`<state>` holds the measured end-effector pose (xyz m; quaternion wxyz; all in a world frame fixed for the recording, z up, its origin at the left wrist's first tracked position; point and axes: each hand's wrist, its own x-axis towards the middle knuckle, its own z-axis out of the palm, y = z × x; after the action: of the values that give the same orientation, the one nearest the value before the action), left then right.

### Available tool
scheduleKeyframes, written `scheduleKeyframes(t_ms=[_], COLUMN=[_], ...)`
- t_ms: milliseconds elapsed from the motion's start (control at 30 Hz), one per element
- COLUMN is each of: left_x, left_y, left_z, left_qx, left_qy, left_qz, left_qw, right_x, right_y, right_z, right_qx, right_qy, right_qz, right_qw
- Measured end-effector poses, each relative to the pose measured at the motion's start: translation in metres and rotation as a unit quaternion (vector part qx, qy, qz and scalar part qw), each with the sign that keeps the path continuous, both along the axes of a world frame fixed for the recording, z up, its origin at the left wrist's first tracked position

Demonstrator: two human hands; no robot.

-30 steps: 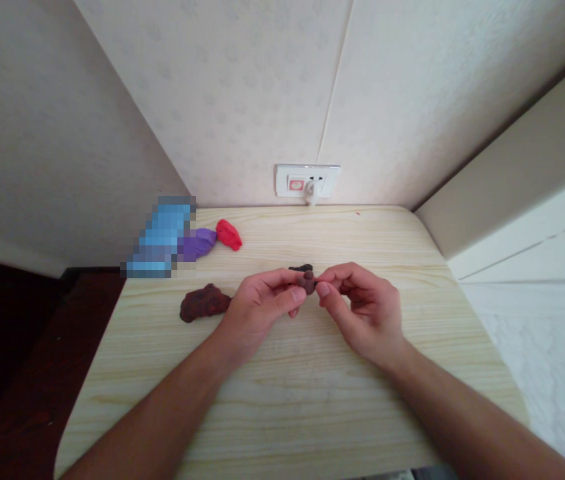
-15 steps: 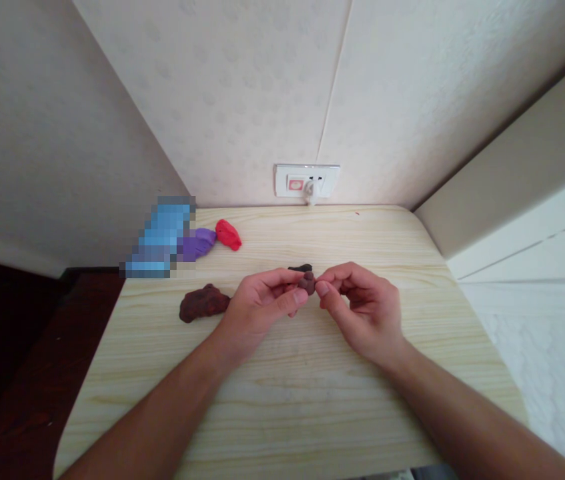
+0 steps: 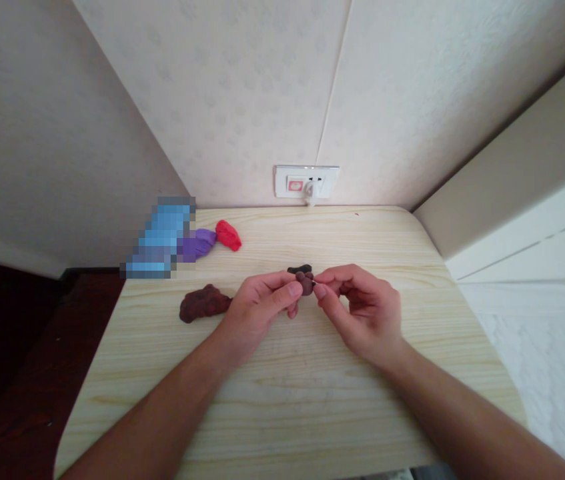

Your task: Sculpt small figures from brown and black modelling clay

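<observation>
Over the middle of the table, my left hand pinches a small brown modelling clay piece between thumb and fingers. The piece is rounded, with two little balls on top like ears. My right hand is closed at its right side, thumb and forefinger pinching a thin pale stick whose tip meets the clay; most of the stick is hidden. Just behind the piece lies a black lump of clay, partly covered. A larger dark brown clay lump rests left of my left hand, close to its wrist.
Purple clay and red clay lie at the back left of the wooden table, beside a blurred-out blue object. A wall socket with a plug sits just above the back edge. White bedding is at the right.
The brown clay piece has turned in my left hand, so both ear-like balls now show on top. My right hand stays close beside it, and the pale stick shows more clearly.
</observation>
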<state>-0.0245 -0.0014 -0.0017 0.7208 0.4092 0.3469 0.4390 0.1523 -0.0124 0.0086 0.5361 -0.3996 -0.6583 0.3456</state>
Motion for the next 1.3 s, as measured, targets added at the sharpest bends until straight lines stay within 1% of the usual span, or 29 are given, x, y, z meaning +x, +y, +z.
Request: scheduleKeyframes(t_ms=[133,300,533,700,967,1200,1300], left_x=[0.0,0.001,0.001,0.002,0.001,0.002,0.001], left_y=[-0.001,-0.002,-0.001,-0.001,-0.001,-0.001,0.0], left_z=[0.001,0.001,0.002,0.002,-0.001,0.001,0.001], left_qx=[-0.019,-0.018,-0.027,-0.032,-0.031,-0.026,-0.025], left_qy=[-0.015,-0.028,-0.035,-0.038,-0.041,-0.035,-0.025], left_qz=[0.0,0.003,0.01,0.013,0.012,0.01,0.007], left_qw=[1.0,0.999,0.999,0.999,0.999,0.999,0.999], right_x=[0.001,0.003,0.004,0.002,0.004,-0.001,-0.001], right_y=[0.0,-0.001,-0.002,-0.001,0.0,0.0,0.0], right_z=[-0.001,-0.001,0.005,0.007,0.007,0.011,0.012], right_qx=[0.029,0.044,0.079,0.083,0.098,0.072,0.07], right_qy=[-0.027,-0.052,-0.116,-0.115,-0.136,-0.084,-0.091], right_qz=[0.003,-0.001,-0.006,-0.006,0.014,0.013,0.018], right_qw=[0.999,0.998,0.99,0.99,0.986,0.994,0.993])
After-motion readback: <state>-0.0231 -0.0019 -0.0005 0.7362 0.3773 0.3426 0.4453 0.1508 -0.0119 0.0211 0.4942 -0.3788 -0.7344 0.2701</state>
